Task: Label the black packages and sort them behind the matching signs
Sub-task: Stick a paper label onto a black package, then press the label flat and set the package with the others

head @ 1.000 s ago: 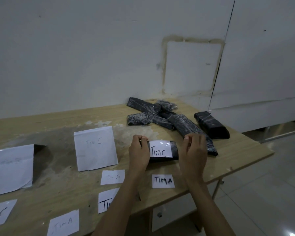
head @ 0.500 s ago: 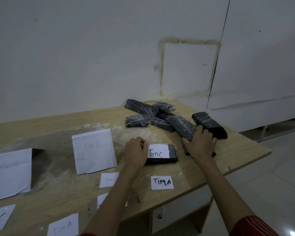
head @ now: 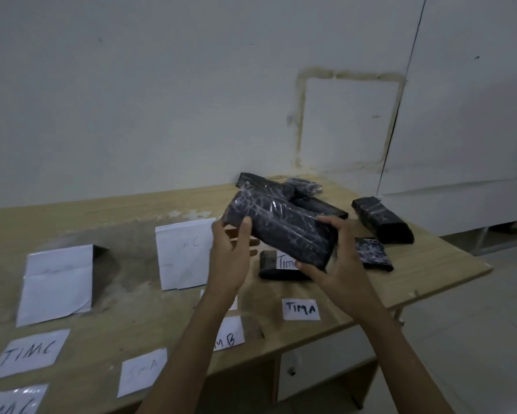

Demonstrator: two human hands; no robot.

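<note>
A person is lifting a long black package off the wooden table with both hands. Half a second ago it was still lying there, with only the right hand reaching it. The left hand, which was resting on the labelled package, is now gripping the long one's left end, thumb in front and fingers behind. The right hand is curling round its lower right end. The labelled package, marked "TIM C", is lying flat just beneath and between the hands, unmoved. A folded sign, faintly reading what seems to be "Tim C", is standing just left of the left hand. More black packages are waiting beyond and right of the right hand. A "TIM A" slip is lying below the right wrist.
</note>
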